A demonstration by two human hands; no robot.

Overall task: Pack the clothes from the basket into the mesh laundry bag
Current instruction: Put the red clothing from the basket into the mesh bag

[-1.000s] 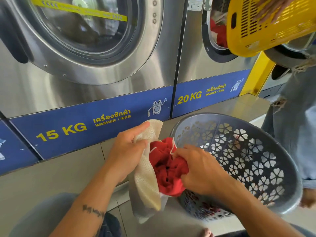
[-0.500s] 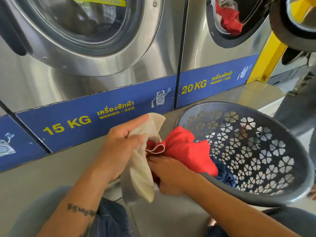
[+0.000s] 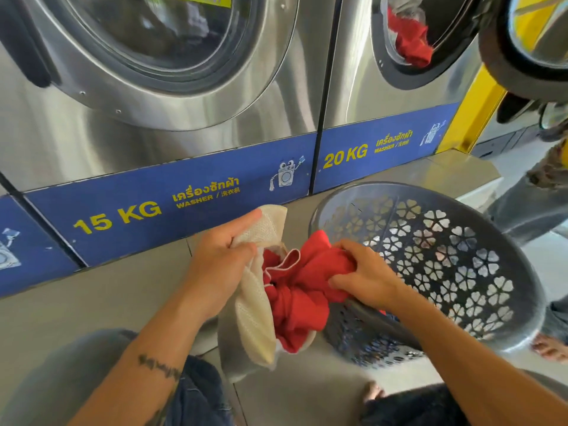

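I get bright daylight, apparently from the right, with soft glare on the steel washer fronts (image 3: 276, 118). Shadows under the basket (image 3: 335, 216) are faint. Edges bow from the wide lens; detail looks slightly smeared.

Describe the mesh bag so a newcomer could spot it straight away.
Find the blue 15 KG strip under the washer door. Just below its right end, beside the grey basket, the left hand grips the mesh bag. It is the only cream netted cloth, hanging with a red garment bulging from its mouth.
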